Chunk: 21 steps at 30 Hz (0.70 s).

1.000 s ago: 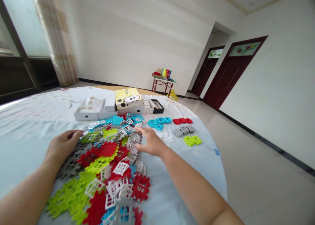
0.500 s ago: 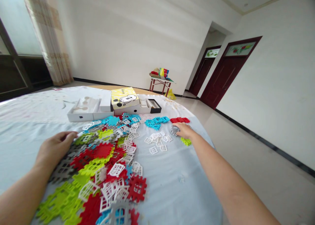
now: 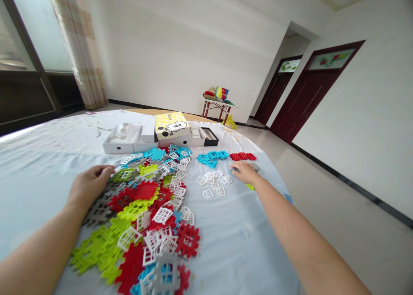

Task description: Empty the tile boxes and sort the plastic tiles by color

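Observation:
My left hand [image 3: 92,185] is at the left edge of the mixed pile, its fingers pinched on a small white window piece [image 3: 116,170]. The pile holds red pieces [image 3: 146,190], lime green pieces [image 3: 97,247], grey pieces [image 3: 98,211] and white window frames [image 3: 163,215], overlapping each other. At the right, my right hand [image 3: 247,173] has its fingers curled down on a grey notched block [image 3: 234,169], partly hidden under them. More grey [image 3: 256,166] shows behind the hand. A green piece [image 3: 250,186] is mostly covered by the wrist.
Sorted groups lie nearby: blue blocks [image 3: 213,158], red blocks [image 3: 242,156] and loose white windows [image 3: 214,183]. White box trays [image 3: 119,148], a yellow cartoon box [image 3: 172,127] and a black tray [image 3: 211,141] stand behind the pile. The cloth-covered table [image 3: 232,252] curves off at the right.
The view has swung slightly left. My right hand has shifted a little left over the grey blocks, showing grey behind it and covering more of the green piece. My left hand stays by the pile.

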Motion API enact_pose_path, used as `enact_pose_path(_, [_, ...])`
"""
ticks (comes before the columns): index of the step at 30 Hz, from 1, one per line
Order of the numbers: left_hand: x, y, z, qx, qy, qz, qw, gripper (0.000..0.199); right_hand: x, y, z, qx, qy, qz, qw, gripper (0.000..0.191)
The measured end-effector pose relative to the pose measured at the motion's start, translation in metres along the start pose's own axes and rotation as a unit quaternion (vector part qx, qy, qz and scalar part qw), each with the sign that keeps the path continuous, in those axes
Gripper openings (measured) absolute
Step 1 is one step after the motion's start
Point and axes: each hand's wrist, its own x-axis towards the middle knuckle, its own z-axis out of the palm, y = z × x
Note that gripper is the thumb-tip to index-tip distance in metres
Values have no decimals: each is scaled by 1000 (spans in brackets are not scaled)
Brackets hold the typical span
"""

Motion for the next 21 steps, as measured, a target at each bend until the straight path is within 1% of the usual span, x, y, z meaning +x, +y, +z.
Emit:
enact_pose_path(2, [0, 0, 0, 5, 4, -11, 1000, 46, 0, 3, -1, -1, 0, 5, 1000, 33])
enact_pose_path(4, [1, -1, 0, 5, 11, -19, 1000, 46, -1, 2, -3, 8, 14, 8, 1000, 35])
enact_pose_path(6, [2, -2, 1, 1, 16, -11, 1000, 45, -2, -8, -5, 35, 43, -4, 998, 34])
enact_pose_path(8, [3, -3, 2, 0, 14, -12, 1000, 45, -4, -29, -7, 83, 76, -47, 993, 33])
enact_pose_path(11, [4, -4, 2, 7, 6, -38, 999, 44, -9, -78, -6, 168, 97, -147, 970, 29])
enact_pose_path(14, [6, -5, 2, 7, 5, -43, 999, 43, -13, -129, 0, 209, 75, -243, 944, 25])
enact_pose_path(16, [5, -5, 2, 3, 4, -48, 999, 42, -14, -155, 5, 221, 54, -279, 933, 23])
enact_pose_path(18, [5, -4, 1, -5, 3, -53, 999, 41, -15, -171, 11, 220, 35, -304, 926, 23])
enact_pose_path(21, [4, -4, 1, -15, 5, -53, 998, 40, -16, -181, 19, 205, 18, -325, 923, 23])
